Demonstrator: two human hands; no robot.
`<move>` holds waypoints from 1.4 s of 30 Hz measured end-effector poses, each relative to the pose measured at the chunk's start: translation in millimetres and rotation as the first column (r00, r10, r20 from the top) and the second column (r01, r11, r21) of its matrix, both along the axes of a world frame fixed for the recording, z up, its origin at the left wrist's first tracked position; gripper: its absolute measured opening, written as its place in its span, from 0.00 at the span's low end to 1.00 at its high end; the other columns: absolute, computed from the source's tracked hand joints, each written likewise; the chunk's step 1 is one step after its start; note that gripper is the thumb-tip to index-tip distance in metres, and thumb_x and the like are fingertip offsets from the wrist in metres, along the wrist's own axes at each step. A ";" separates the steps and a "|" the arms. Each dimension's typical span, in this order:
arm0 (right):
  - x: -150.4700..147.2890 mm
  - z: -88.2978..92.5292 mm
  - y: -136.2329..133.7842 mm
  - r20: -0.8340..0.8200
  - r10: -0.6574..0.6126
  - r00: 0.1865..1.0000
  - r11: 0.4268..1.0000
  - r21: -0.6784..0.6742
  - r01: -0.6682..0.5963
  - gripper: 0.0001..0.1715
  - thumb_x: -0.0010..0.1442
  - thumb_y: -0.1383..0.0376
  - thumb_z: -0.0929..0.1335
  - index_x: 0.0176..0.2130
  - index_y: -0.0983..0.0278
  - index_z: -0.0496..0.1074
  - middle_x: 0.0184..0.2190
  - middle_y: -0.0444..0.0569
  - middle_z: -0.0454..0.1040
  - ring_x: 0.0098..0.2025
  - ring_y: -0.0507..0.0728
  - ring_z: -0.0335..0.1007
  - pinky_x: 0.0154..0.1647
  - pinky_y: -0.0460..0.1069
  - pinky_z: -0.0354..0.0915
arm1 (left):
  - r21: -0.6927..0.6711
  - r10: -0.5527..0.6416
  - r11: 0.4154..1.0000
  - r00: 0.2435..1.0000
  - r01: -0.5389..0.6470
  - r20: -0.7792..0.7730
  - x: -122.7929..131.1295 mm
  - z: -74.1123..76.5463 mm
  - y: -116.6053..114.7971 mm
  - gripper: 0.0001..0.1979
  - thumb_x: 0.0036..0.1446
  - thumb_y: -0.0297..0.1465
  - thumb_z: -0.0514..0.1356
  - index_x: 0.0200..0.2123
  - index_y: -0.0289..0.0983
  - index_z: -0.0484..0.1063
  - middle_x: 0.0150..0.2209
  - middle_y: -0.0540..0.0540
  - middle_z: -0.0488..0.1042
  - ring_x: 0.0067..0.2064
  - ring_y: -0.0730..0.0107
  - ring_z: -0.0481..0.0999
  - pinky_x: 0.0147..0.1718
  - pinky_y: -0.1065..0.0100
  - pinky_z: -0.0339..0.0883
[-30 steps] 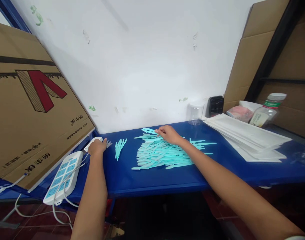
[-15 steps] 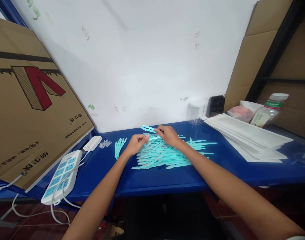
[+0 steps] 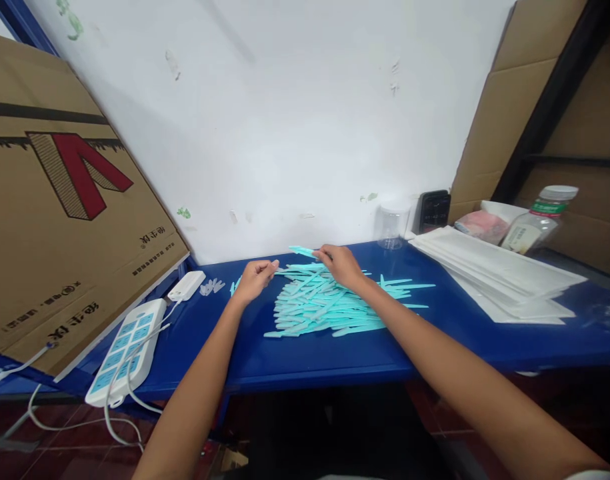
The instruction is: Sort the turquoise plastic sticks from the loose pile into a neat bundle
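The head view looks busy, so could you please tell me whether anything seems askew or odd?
The cardboard at left bears upside-down printing. At right, the white stack is fanned unevenly, and several turquoise strips jut rightward from their heap.

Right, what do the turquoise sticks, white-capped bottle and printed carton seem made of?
Turquoise sticks: likely plastic, smooth, faintly glossy, evenly coloured.
White-capped bottle: probably clear plastic, shiny and see-through; glass possible.
Printed carton: cardboard, matte brown under the ink.

Turquoise sticks (image 3: 325, 307), overlapping: too many to count. Power strip (image 3: 128, 343), left: 1. Capped bottle (image 3: 537, 220), right: 1. Clear jar (image 3: 392, 227), far: 1.
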State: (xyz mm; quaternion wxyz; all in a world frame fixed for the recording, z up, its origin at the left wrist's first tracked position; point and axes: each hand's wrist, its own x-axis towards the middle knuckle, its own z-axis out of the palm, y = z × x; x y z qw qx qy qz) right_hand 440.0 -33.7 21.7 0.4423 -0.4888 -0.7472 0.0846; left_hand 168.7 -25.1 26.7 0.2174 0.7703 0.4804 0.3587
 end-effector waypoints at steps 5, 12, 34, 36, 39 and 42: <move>18.5 0.2 8.0 -0.013 -0.102 0.995 0.995 0.013 0.102 0.23 0.70 0.54 0.63 0.29 0.63 0.72 0.21 0.45 0.72 0.23 0.53 0.59 0.28 0.48 0.48 | 0.243 0.446 0.884 0.875 -0.398 -0.189 -51.4 7.2 11.0 0.21 0.63 0.47 0.55 0.25 0.38 0.72 0.25 0.42 0.71 0.33 0.57 0.71 0.33 0.65 0.57; 12.8 -4.1 5.4 0.034 -0.040 0.999 0.999 -0.012 0.040 0.21 0.70 0.55 0.63 0.29 0.63 0.72 0.22 0.45 0.72 0.24 0.53 0.60 0.27 0.48 0.47 | 0.306 0.717 0.684 0.534 -0.662 -0.447 -127.7 0.3 23.5 0.22 0.63 0.46 0.54 0.39 0.37 0.81 0.41 0.31 0.80 0.42 0.44 0.76 0.38 0.57 0.65; -34.6 -11.6 -16.0 -0.303 0.054 0.951 0.997 -0.037 -0.068 0.25 0.70 0.51 0.61 0.27 0.63 0.67 0.24 0.44 0.70 0.27 0.53 0.62 0.30 0.47 0.56 | 0.163 -0.165 0.978 0.964 0.132 0.209 74.2 -26.4 -39.8 0.18 0.67 0.44 0.56 0.37 0.36 0.77 0.35 0.44 0.76 0.35 0.65 0.73 0.36 0.67 0.65; -37.7 -13.5 -17.1 -0.307 0.082 0.948 0.994 -0.050 -0.102 0.27 0.70 0.49 0.61 0.26 0.62 0.64 0.22 0.43 0.68 0.26 0.53 0.61 0.29 0.47 0.55 | 0.115 -0.120 0.989 0.948 0.090 0.293 71.6 -30.6 -36.5 0.18 0.65 0.45 0.58 0.36 0.35 0.76 0.32 0.45 0.76 0.33 0.66 0.72 0.33 0.67 0.65; -39.7 -15.7 -17.5 -0.311 0.114 0.944 0.988 -0.066 -0.141 0.28 0.70 0.48 0.61 0.25 0.62 0.63 0.19 0.42 0.65 0.25 0.53 0.60 0.28 0.47 0.55 | 0.074 -0.125 0.992 0.902 0.103 0.413 68.4 -32.3 -31.6 0.18 0.63 0.46 0.61 0.38 0.35 0.74 0.33 0.46 0.75 0.32 0.69 0.71 0.32 0.69 0.64; -40.0 -16.5 -17.7 -0.320 0.131 0.938 0.983 -0.080 -0.165 0.28 0.70 0.47 0.60 0.25 0.62 0.63 0.19 0.42 0.65 0.24 0.52 0.60 0.27 0.47 0.55 | 0.035 -0.137 0.990 0.868 0.138 0.477 69.4 -31.3 -30.7 0.19 0.61 0.46 0.62 0.38 0.35 0.73 0.33 0.46 0.74 0.30 0.71 0.71 0.30 0.70 0.64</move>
